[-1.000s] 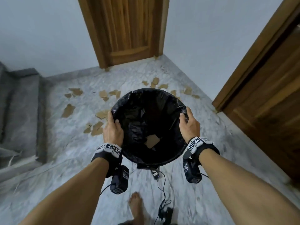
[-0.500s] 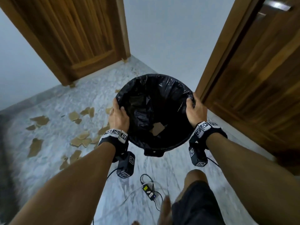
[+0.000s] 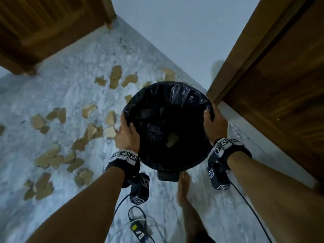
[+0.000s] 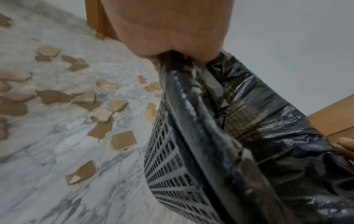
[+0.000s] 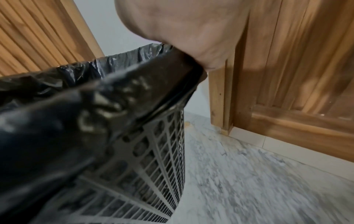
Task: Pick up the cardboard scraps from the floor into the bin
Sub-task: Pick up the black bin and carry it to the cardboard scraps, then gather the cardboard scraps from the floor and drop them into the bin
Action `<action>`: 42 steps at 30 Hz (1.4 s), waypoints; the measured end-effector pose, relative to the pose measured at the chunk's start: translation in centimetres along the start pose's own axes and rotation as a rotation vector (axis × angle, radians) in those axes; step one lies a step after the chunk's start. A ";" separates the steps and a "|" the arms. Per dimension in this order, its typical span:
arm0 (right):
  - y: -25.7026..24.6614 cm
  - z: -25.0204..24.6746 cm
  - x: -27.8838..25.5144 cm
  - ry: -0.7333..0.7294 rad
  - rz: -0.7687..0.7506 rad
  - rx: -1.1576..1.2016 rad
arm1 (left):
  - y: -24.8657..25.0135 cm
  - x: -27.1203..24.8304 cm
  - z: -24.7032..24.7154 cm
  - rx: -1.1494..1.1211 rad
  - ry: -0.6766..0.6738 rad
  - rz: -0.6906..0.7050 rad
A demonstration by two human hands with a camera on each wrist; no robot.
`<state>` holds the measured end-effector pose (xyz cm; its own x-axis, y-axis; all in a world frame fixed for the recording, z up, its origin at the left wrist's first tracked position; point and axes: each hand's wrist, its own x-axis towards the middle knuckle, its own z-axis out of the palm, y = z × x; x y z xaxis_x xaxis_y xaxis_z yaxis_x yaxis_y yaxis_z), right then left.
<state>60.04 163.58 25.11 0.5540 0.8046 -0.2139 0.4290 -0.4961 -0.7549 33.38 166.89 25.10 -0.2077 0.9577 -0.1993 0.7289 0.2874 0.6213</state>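
I hold a round grey mesh bin (image 3: pixel 175 92) lined with a black bag up off the marble floor. My left hand (image 3: pixel 127 134) grips its left rim, my right hand (image 3: pixel 214 124) grips the right rim. One cardboard scrap (image 3: pixel 172 139) lies at the bottom of the bag. Several torn brown cardboard scraps (image 3: pixel 52 157) are strewn over the floor to the left of the bin, and more scraps (image 3: pixel 115 76) lie farther off. The left wrist view shows the mesh wall (image 4: pixel 172 159) and scraps (image 4: pixel 122 140) below. The right wrist view shows the bin rim (image 5: pixel 153 84).
A wooden door (image 3: pixel 43 28) stands at the far left and another wooden door (image 3: pixel 280 85) close on the right, with a pale wall between. My bare foot (image 3: pixel 183 188) is under the bin. Cables and a small device (image 3: pixel 137 228) lie on the floor near me.
I have carried the bin forward and to the right, toward the right door. The view has swung so the scraps now lie left of the bin. Both hands keep their grip.
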 end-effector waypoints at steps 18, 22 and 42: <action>18.4 21.5 16.6 -0.125 0.065 -0.200 | -18.6 11.1 23.6 0.032 -0.381 -0.210; 20.3 23.5 17.1 -0.070 0.099 -0.265 | -19.7 11.9 24.4 -0.052 -0.396 -0.184; 2.9 49.8 6.7 -0.286 -0.558 -0.492 | -37.5 16.6 13.6 0.133 -0.330 -0.100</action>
<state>29.51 183.80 -9.40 -0.0120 0.9962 -0.0862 0.8918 -0.0283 -0.4515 11.45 171.81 -11.84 -0.0761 0.8618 -0.5015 0.7985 0.3539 0.4870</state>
